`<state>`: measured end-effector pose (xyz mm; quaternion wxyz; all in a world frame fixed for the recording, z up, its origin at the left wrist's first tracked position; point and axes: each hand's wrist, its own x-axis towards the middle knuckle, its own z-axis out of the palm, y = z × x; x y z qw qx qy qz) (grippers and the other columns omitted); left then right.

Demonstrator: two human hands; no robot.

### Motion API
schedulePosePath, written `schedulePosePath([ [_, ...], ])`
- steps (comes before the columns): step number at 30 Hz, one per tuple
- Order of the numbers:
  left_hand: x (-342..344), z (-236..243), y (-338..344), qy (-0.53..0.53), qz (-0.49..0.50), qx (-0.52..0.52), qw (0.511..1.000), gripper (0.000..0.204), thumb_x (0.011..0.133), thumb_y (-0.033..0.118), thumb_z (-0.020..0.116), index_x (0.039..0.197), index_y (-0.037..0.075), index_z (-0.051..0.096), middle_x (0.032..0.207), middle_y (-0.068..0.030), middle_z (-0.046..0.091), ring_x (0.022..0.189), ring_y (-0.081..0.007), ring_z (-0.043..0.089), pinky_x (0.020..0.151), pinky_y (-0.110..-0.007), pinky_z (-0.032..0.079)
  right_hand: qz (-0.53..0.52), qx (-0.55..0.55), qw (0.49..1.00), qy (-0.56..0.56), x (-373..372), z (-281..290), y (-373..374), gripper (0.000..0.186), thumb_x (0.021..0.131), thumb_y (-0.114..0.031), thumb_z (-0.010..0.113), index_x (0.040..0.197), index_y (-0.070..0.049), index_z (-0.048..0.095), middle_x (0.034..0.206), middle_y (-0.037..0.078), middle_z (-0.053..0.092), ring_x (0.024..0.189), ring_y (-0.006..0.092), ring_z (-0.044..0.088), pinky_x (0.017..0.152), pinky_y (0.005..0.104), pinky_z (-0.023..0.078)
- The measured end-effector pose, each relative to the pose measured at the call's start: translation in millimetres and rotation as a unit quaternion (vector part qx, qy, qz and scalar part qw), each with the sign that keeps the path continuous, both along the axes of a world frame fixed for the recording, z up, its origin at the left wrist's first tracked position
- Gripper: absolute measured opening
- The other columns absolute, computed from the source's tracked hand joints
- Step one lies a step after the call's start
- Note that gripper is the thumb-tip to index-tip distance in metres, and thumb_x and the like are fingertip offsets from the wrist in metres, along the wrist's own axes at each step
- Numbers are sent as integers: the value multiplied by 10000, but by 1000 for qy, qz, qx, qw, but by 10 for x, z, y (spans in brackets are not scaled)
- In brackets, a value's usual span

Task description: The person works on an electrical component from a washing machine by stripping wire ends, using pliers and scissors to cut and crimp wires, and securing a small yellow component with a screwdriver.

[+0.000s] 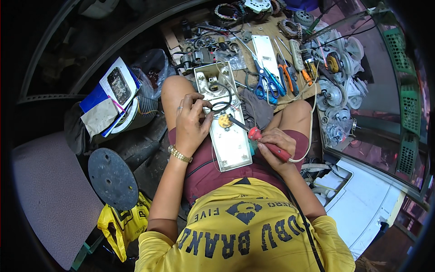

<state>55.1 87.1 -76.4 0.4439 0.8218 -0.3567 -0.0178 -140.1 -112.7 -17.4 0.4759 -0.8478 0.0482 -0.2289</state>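
Note:
A long white plastic casing lies across my lap, its upper part open with wires inside. My right hand is closed around the red handle of a soldering iron. The iron's dark shaft points left, and its tip meets or nearly meets a round yellow piece on the casing. Over the casing's left edge, my left hand is closed, fingers pinching a looped black wire. Its exact grip point is partly hidden by the fingers. A grey cloth lies right of the casing.
Ahead stands a cluttered wooden bench with blue-handled scissors, orange pliers and a white panel. White plastic parts pile up at right. Left are a round black plate and a yellow bag. The iron's pale cord trails over my right knee.

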Motion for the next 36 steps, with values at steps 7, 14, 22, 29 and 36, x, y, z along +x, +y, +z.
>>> schedulePosePath([
  [7, 34, 0, 5, 26, -22, -24, 999, 267, 820, -113, 762, 1039, -43, 626, 1196, -151, 607, 924, -238, 714, 723, -297, 653, -5, -6, 1000, 9, 14, -1, 14, 156, 784, 18, 836, 909, -12, 747, 887, 125, 757, 813, 275, 746, 743, 363, 586],
  [14, 48, 67, 1, -29, -10, -6, 1000, 259, 785, -22, 798, 992, 35, 654, 914, -101, 665, 905, -307, 647, 773, -394, 521, 28, -80, 996, 6, 76, 97, 79, 188, 764, 24, 851, 916, -16, 749, 906, 129, 746, 786, 279, 729, 717, 361, 578],
  [22, -5, -55, 127, 212, 28, -66, 975, 328, 825, -66, 764, 1104, 11, 610, 924, -132, 678, 931, -309, 705, 804, -395, 555, -6, -17, 999, -50, 47, -61, 113, 200, 780, 27, 852, 943, -9, 741, 935, 152, 757, 832, 304, 748, 749, 372, 594],
  [29, -123, 37, 182, 74, 151, -101, 981, 266, 843, -79, 704, 1070, -12, 583, 968, -126, 591, 776, -256, 622, 754, -360, 538, -31, 46, 995, -77, -161, -30, -90, 199, 803, -2, 847, 963, -1, 729, 928, 164, 760, 846, 298, 753, 757, 387, 595],
  [36, -320, 82, 192, 79, 129, -84, 985, 230, 848, -58, 739, 1030, -7, 608, 986, -123, 623, 776, -232, 653, 697, -329, 547, 19, -3, 999, -32, -77, 0, -47, 162, 787, 21, 824, 921, -7, 737, 902, 144, 755, 815, 288, 745, 747, 369, 585],
])
